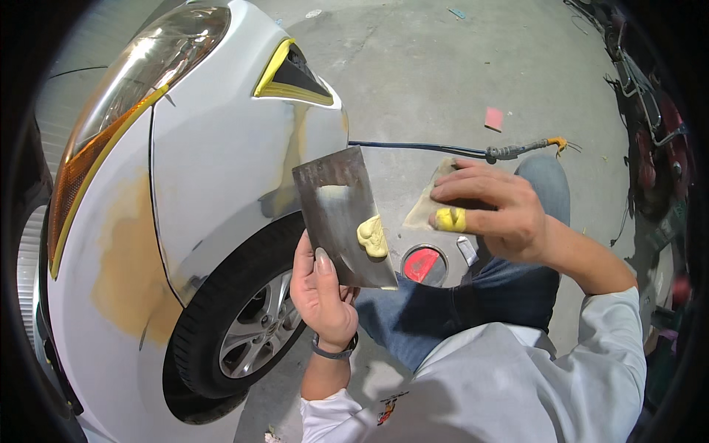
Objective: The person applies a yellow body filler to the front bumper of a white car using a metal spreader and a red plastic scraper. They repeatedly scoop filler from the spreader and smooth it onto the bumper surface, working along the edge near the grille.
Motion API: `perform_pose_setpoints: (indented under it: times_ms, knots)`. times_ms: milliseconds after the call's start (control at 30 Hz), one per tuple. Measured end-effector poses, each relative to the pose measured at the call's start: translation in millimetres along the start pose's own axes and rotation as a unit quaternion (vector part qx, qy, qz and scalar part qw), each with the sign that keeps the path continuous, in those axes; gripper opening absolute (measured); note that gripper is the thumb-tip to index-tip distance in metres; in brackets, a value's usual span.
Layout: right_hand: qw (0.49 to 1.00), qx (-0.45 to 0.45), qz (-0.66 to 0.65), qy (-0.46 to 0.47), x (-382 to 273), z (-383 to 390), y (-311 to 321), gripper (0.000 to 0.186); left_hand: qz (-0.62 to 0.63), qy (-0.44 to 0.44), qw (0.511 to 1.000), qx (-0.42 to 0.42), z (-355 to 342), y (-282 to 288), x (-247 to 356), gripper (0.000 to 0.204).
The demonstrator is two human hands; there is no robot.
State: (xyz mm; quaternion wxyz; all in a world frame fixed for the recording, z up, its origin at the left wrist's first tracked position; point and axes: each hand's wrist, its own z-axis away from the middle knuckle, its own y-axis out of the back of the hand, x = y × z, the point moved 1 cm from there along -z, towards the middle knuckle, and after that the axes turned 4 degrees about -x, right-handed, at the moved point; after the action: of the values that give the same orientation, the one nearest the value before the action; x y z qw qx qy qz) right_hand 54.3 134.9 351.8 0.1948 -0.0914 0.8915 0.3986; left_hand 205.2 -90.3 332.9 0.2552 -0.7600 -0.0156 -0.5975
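Note:
My left hand (325,303) grips the lower edge of a dark metal plate (332,221), thumb on its face. A pale yellow lump of putty (372,236) clings near the plate's right edge, and a thin pale smear lies higher up. To the right, my right hand (502,203) pinches a beige flat putty spreader (425,205), held apart from the plate. Yellow tape or putty covers part of a finger on that hand; I cannot tell which. Left of the plate stands a white car fender (214,148) with tan filler patches (133,258).
A car wheel (255,332) sits below the fender. Yellow masking tape edges the headlight (155,70) and a bumper opening. Beside my knee are a round can (425,264) with something red on it and a small white tube (467,251). A hose (421,148) crosses the floor.

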Motion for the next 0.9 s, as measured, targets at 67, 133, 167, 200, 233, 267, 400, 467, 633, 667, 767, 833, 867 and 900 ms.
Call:
perform_pose_setpoints:
  times_ms: [67, 133, 167, 200, 233, 267, 400, 467, 633, 667, 767, 833, 867, 900]
  knots:
    - [0.999, -0.031, 0.021, 0.037, -7.7, -5.8, -6.5, 0.029, -0.047, 0.012, 0.999, 0.011, -0.7, 0.1, 0.1, 0.047]
    - [0.997, -0.046, 0.038, 0.04, -14.9, -9.4, -20.0, 0.025, -0.071, -0.01, 0.997, -0.019, -1.0, -1.3, -0.9, 0.047]
    - [0.997, -0.033, 0.029, 0.064, -20.7, -8.6, -27.4, 0.026, -0.075, -0.04, 0.995, -0.052, -2.2, -0.8, -0.8, 0.047]
    - [0.995, -0.072, 0.023, 0.06, -23.8, -9.8, -36.1, 0.027, -0.148, -0.03, 0.988, 0.03, -1.5, 2.9, 1.0, 0.046]
    - [0.994, -0.086, -0.008, 0.072, -27.6, -9.2, -40.9, 0.027, -0.209, -0.042, 0.973, 0.085, -4.6, 9.1, 4.6, 0.045]
    - [0.991, -0.098, -0.007, 0.09, -28.7, -10.4, -45.6, 0.029, -0.284, -0.026, 0.948, 0.14, -7.1, 19.3, 14.0, 0.045]
    - [0.954, -0.078, -0.225, -0.183, 20.6, -42.4, -42.8, 0.04, -0.279, -0.264, 0.866, 0.319, -5.1, 70.9, 84.5, 0.039]
    - [0.861, 0.13, -0.357, -0.339, 73.8, -75.7, -47.1, 0.04, -0.258, -0.316, 0.874, 0.264, 2.1, 102.0, 152.4, 0.037]
    - [0.822, 0.251, -0.396, -0.323, 148.1, -105.6, -115.2, 0.042, -0.542, -0.454, 0.703, 0.075, 7.1, 146.8, 290.9, 0.042]
    - [0.854, 0.244, -0.326, -0.326, 146.2, -99.2, -137.5, 0.044, -0.727, -0.429, 0.526, 0.107, 4.2, 149.1, 308.3, 0.04]
    - [0.891, 0.261, -0.269, -0.257, 136.4, -92.6, -194.9, 0.059, -0.676, -0.444, 0.586, 0.056, -15.7, 157.2, 328.2, 0.031]
    - [0.91, 0.279, -0.228, -0.204, 134.8, -93.7, -214.3, 0.068, -0.492, -0.38, 0.775, 0.112, -27.7, 158.9, 324.2, 0.035]
    - [0.931, 0.285, -0.152, -0.168, 138.4, -98.6, -218.1, 0.067, -0.513, -0.39, 0.746, 0.165, -31.3, 157.5, 318.3, 0.037]
    - [0.929, 0.313, -0.143, -0.136, 141.3, -103.0, -220.1, 0.064, -0.531, -0.401, 0.714, 0.22, -34.6, 155.1, 312.9, 0.04]
